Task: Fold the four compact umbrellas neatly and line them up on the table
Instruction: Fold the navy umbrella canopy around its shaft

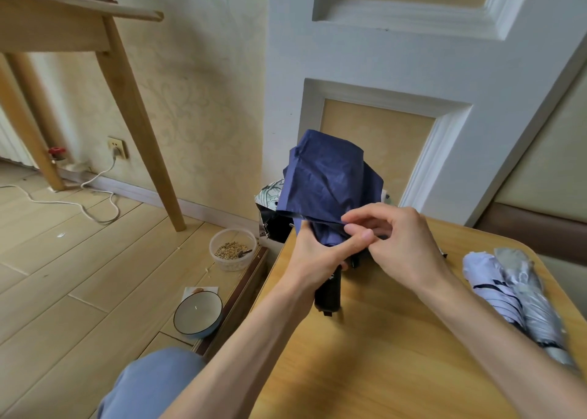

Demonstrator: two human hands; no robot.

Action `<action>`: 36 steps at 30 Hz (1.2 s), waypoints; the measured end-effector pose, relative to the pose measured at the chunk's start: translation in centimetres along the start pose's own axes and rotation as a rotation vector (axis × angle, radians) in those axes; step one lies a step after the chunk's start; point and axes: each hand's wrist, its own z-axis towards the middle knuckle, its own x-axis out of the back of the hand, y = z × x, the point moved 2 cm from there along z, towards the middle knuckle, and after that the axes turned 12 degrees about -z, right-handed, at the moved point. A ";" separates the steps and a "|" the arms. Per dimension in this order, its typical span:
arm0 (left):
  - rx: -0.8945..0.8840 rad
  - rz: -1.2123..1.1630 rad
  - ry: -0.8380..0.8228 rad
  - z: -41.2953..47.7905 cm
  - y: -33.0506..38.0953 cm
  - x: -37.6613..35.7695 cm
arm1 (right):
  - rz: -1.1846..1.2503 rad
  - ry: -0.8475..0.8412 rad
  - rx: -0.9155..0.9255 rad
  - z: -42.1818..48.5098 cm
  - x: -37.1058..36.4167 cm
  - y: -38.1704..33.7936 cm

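The fingers [365, 218] of the right hand [403, 244] are pressed together at their tips and pinch the dark hem of the navy umbrella [324, 177]. The left hand [313, 255] is curled round the gathered cloth just below, with its thumb lying across the front. We see this umbrella held between both hands over the far left corner of the table [365, 355]. Its long axis runs from the black handle [328, 294], which points down toward us and seems to touch the tabletop, up and away to the loose canopy above the hands. So the cloth to be wrapped lies above and beyond the fingers. We judge that the right hand, being at the hem, should lead the cloth round the shaft. We cannot make out the closing strap, and the left fingers are hidden behind the cloth. A floral umbrella [270, 190] is mostly covered behind the navy one. At the right, a white umbrella [486, 279] and a silver umbrella [530, 301] lie side by side, touching, with their near ends blurred.
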 end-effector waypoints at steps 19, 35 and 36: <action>0.092 -0.123 0.091 -0.1 0.7 -0.1 | 0.301 -0.159 0.033 0.6 0.1 0.0; 0.074 -0.125 0.243 0.1 1.2 -0.1 | -0.174 0.128 0.246 -1.5 -1.3 0.0; 0.071 -0.132 0.258 0.1 1.2 -0.1 | -0.184 0.139 0.277 -1.6 -1.3 -0.2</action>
